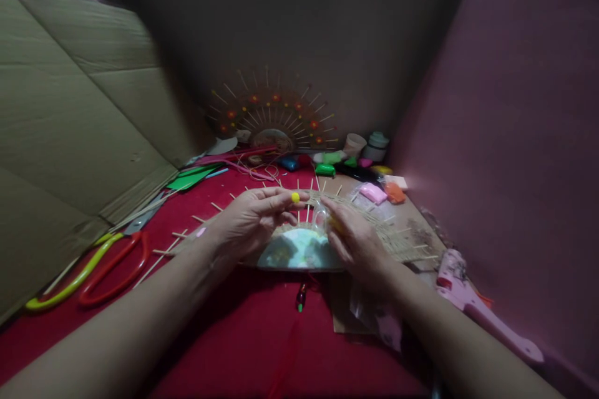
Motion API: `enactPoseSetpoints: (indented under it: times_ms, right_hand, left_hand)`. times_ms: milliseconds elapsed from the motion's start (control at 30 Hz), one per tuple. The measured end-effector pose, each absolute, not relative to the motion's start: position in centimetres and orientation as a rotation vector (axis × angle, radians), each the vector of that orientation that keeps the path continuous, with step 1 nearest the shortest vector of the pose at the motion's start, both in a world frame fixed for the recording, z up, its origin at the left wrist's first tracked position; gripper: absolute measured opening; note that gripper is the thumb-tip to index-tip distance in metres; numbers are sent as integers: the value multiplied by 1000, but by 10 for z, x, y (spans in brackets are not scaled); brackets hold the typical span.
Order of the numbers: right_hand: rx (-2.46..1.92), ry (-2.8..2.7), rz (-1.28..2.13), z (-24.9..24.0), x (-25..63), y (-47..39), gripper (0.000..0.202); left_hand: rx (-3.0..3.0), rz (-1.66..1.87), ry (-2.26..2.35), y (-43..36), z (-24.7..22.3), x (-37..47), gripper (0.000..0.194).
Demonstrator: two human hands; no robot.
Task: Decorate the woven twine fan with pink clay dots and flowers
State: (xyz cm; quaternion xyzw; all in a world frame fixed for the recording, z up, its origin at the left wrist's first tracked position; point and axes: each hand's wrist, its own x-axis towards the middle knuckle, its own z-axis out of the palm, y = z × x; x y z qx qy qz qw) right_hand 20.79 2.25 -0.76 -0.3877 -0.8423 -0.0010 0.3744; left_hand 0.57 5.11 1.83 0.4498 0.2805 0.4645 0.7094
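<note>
My left hand (250,215) pinches a small yellow ball of what looks like modelling clay (295,197) at its fingertips. Closed around a clear plastic packet (320,214) is my right hand (358,238); a bit of yellow shows by its fingers. Beneath both hands lies a fan-shaped piece with thin wooden sticks (214,206) pointing outward and a cord-like band (390,238). At its near middle is a pale, shiny half-round plate (299,250), partly covered by my hands' shadows.
Scissors (133,277) with red and yellow handles lie left, beside a cardboard panel (79,118). A pink glue gun (486,318) is at right. Behind are coloured clay packets (373,192), a cup (354,144), a jar (375,146) and a decorated stick fan (274,109) against the wall.
</note>
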Motion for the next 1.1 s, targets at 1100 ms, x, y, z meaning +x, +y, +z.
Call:
enactPoseSetpoints:
  times_ms: [1100]
  right_hand:
    - [-1006, -2147, 8, -9, 206, 23, 44]
  left_hand:
    - [968, 1001, 692, 50, 19, 4, 24]
